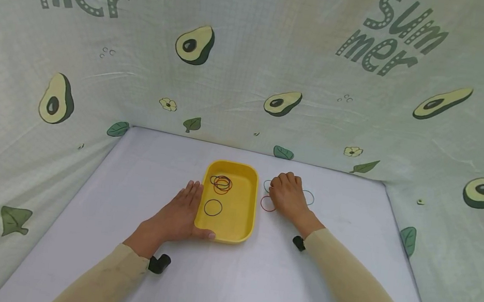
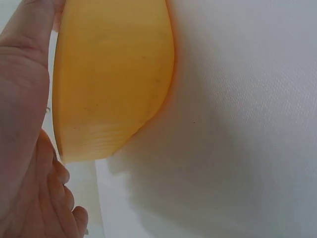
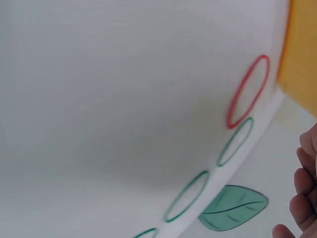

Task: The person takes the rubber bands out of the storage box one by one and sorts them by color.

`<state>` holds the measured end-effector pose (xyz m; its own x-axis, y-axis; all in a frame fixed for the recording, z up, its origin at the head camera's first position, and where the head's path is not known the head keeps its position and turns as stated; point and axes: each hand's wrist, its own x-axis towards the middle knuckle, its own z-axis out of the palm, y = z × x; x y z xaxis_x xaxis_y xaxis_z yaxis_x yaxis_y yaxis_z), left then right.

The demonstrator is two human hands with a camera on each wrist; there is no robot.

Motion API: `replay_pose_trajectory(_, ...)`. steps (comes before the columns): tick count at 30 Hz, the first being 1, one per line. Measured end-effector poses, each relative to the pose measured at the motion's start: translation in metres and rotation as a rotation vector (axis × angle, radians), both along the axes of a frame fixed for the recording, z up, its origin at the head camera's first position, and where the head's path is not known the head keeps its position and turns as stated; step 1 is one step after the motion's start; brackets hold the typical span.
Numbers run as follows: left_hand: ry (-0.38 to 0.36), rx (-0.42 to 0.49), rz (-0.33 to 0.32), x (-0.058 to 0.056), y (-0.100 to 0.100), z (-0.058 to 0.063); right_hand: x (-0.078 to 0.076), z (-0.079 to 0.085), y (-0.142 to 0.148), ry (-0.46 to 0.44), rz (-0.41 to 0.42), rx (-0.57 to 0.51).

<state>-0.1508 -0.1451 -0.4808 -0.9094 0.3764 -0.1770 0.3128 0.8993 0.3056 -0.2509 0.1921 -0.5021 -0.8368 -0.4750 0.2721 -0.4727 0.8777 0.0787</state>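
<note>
A yellow tray (image 1: pixel 235 218) stands on the white table. Along its left side lies my left hand (image 1: pixel 176 215), fingers straight, its thumb against the near rim. In the tray sit a tangle of red and dark rubber bands (image 1: pixel 222 194) and a separate dark blue rubber band (image 1: pixel 212 216). Right of the tray, my right hand (image 1: pixel 287 196) is over a row of loose bands, its fingers loosely bent; I see nothing held. Around it lie a red rubber band (image 3: pixel 240 94) and several green rubber bands (image 3: pixel 185 192). The head view hides its fingertips' undersides.
A pale cloth with avocado prints (image 1: pixel 195 44) hangs behind and at both sides of the white table (image 1: pixel 221 280). Small black devices (image 1: pixel 159 263) sit at both wrists.
</note>
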Motion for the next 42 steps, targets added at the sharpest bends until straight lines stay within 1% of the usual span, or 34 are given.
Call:
replay_pose_trajectory(5, 0.006, -0.005, -0.002, 0.000, 0.000, -0.003, -0.007, 0.018, -0.018, 0.014, 0.019, -0.013)
replay_pose_trajectory(8, 0.014, -0.004, 0.000, 0.000, 0.000, -0.006, -0.010, 0.027, -0.033, 0.032, 0.039, -0.002)
replay_pose_trajectory(11, 0.024, 0.006, 0.000, 0.001, 0.000, -0.007, -0.011, 0.033, -0.048, 0.048, 0.066, 0.031)
replay_pose_trajectory(14, 0.024, 0.005, -0.004, 0.001, 0.000, -0.008, -0.010, 0.034, -0.065, 0.054, 0.105, 0.066)
replay_pose_trajectory(19, 0.020, 0.006, -0.010, 0.000, -0.001, -0.009, -0.008, 0.028, -0.090, 0.029, 0.193, 0.117)
replay_pose_trajectory(24, 0.011, 0.012, -0.013, 0.001, -0.001, -0.007, -0.007, 0.015, -0.111, 0.018, 0.251, 0.180)
replay_pose_trajectory(28, 0.016, 0.006, -0.018, 0.002, -0.001, -0.007, -0.004, 0.008, -0.122, 0.021, 0.264, 0.227)
replay_pose_trajectory(32, 0.022, 0.006, -0.021, 0.003, -0.002, -0.006, -0.002, 0.002, -0.129, -0.001, 0.261, 0.280)
replay_pose_trajectory(37, 0.020, 0.014, -0.024, 0.003, -0.002, -0.005, 0.000, -0.002, -0.133, -0.039, 0.244, 0.384)
replay_pose_trajectory(42, 0.017, 0.010, -0.018, 0.003, -0.002, -0.005, 0.001, -0.005, -0.134, -0.057, 0.246, 0.427)
